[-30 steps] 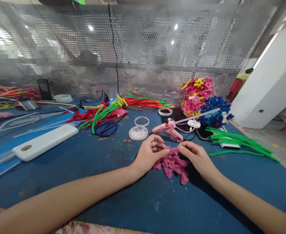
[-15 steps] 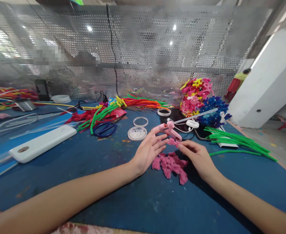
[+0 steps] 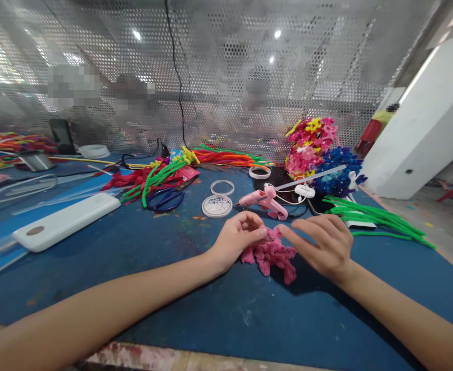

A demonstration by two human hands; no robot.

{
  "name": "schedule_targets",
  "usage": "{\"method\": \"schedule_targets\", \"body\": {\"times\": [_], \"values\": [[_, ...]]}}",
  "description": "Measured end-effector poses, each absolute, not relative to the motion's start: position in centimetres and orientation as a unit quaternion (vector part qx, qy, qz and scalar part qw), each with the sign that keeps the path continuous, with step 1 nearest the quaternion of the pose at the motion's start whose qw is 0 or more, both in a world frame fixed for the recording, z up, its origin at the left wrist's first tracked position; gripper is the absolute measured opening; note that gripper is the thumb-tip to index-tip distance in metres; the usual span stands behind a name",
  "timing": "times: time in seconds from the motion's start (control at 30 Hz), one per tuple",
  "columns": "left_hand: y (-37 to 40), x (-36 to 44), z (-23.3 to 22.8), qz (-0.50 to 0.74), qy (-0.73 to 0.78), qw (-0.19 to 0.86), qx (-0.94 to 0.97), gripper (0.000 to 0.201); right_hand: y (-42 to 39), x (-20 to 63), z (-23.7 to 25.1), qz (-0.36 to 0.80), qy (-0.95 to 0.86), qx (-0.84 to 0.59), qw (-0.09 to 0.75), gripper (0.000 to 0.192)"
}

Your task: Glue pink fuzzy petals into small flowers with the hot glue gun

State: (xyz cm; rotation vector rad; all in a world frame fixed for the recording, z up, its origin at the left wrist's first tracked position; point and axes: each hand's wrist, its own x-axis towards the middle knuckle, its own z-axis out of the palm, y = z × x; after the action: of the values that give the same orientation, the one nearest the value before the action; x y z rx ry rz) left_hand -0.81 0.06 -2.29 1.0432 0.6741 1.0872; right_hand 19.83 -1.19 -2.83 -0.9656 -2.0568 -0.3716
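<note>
A small heap of pink pipe-cleaner pieces [image 3: 273, 256] lies on the blue table [image 3: 195, 288] between my hands. My left hand [image 3: 239, 238] rests at the heap's left top, its fingers curled and its thumb and fingertips pinched on one pink piece. My right hand [image 3: 324, 244] hovers at the heap's right side with its fingers spread and nothing in it. Just behind the heap lies a pink glue gun [image 3: 265, 199] with a clear glue stick pointing right.
A round dish of white beads [image 3: 216, 205], a clear ring [image 3: 222, 186] and blue scissors [image 3: 167, 198] sit behind my left hand. A white box [image 3: 66, 221] lies left. Green pipe cleaners [image 3: 369, 219] and colourful pipe-cleaner flowers [image 3: 313, 147] are right. A perforated metal screen [image 3: 226, 77] closes the back.
My right hand, which held a pink piece up half a second ago, has let go and spread its fingers. My left hand went from open to curled on a piece at the heap.
</note>
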Motion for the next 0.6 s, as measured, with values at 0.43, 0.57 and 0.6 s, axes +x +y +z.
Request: {"method": "schedule_targets", "body": {"times": [0.43, 0.57, 0.6], "values": [[-0.4, -1.0, -1.8, 0.484, 0.346, 0.561, 0.575, 0.027, -1.9, 17.0, -2.6, 0.283, -0.718, -0.489, 0.406, 0.018], [-0.4, -1.0, -1.7, 0.493, 0.347, 0.553, 0.575, 0.023, -1.8, 17.3, -2.4, 0.177, -0.759, -0.459, 0.427, 0.014], [-0.3, -1.0, -1.8, 0.495, 0.349, 0.559, 0.566, 0.022, -1.7, 17.6, -2.3, 0.114, -0.787, -0.428, 0.43, 0.013]]}}
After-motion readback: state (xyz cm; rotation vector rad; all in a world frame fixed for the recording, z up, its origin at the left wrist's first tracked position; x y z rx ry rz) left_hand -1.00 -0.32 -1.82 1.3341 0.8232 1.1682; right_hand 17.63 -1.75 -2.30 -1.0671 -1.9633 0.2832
